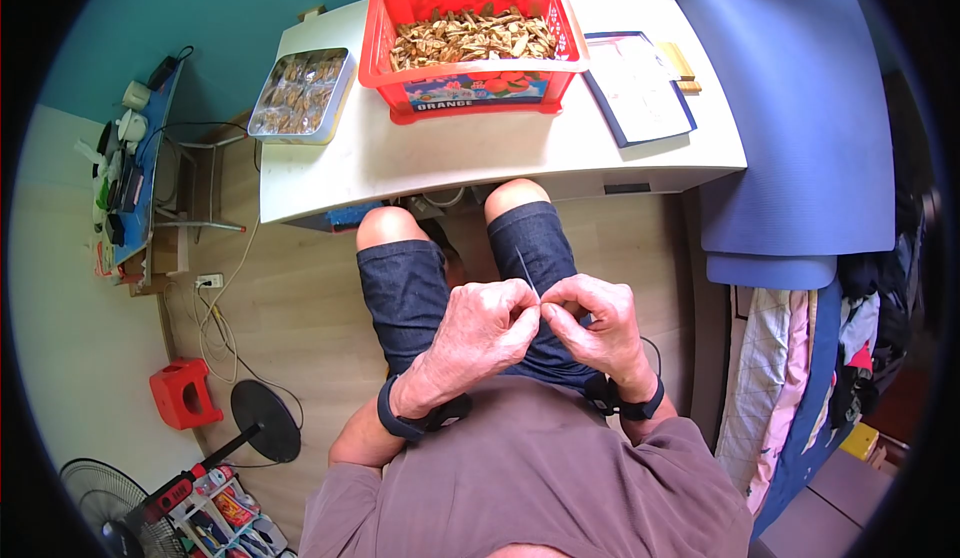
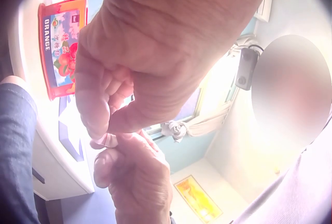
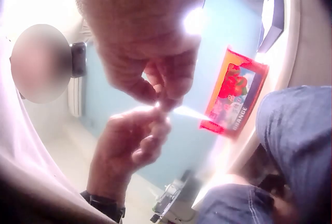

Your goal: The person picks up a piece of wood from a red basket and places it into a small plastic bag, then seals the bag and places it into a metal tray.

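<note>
Above the lap, my left hand [image 1: 478, 330] and right hand [image 1: 602, 326] meet at the fingertips. Both pinch the lower end of a thin, narrow strip [image 1: 525, 270], whose tapered free end points away toward the table. In the right wrist view the strip [image 3: 191, 112] looks bright and pointed; its pinched end is hidden by the fingers. From the left wrist, the left hand [image 2: 150, 52] shows thumb and forefinger closed together, right against the fingertips of the right hand [image 2: 137, 177].
A red plastic basket [image 1: 475, 104] of brown dried pieces stands on the white table [image 1: 440, 150]. Left of it is a tin [image 1: 300, 96] of small wrapped packets; right, papers [image 1: 635, 83] on a dark-edged tray. A blue mat [image 1: 800, 108], red stool [image 1: 185, 394] and fan [image 1: 110, 498] flank me.
</note>
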The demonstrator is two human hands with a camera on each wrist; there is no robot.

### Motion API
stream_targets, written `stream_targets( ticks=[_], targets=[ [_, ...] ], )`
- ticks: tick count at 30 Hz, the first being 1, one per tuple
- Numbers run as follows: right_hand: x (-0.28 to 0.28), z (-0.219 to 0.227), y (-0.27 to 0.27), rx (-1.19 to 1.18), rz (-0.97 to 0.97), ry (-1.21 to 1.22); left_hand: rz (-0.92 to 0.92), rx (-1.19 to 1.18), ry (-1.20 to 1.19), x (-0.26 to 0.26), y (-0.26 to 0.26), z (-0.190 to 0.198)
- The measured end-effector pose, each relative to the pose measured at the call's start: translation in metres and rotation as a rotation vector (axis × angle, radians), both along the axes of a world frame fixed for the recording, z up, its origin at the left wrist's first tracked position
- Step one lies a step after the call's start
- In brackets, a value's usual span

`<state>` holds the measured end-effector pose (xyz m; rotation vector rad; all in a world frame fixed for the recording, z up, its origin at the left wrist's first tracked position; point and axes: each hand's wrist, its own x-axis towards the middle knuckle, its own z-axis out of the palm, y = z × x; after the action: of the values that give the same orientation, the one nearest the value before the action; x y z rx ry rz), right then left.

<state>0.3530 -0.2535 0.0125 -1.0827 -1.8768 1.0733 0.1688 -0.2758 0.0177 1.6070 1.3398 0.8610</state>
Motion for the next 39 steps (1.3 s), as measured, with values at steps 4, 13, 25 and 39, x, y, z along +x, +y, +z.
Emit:
stream_targets(
  ticks=[4, 13, 25, 39],
  targets=[
    [-0.001, -0.007, -0.001, 0.034, -0.009, 0.058, -0.002, -0.005, 0.009, 0.001, -0.001, -0.003],
    [-0.003, -0.01, 0.004, 0.087, 0.039, -0.013, -0.01, 0.04, 0.071, 0.0, 0.001, -0.007],
    [0.004, -0.03, 0.002, -0.361, 0.068, 0.215, -0.042, -0.143, -0.052, -0.005, 0.008, 0.002],
    [0.006, -0.022, 0.003, -0.628, 0.062, 0.437, 0.041, -0.428, -0.321, -0.006, 0.01, 0.0]
  ],
)
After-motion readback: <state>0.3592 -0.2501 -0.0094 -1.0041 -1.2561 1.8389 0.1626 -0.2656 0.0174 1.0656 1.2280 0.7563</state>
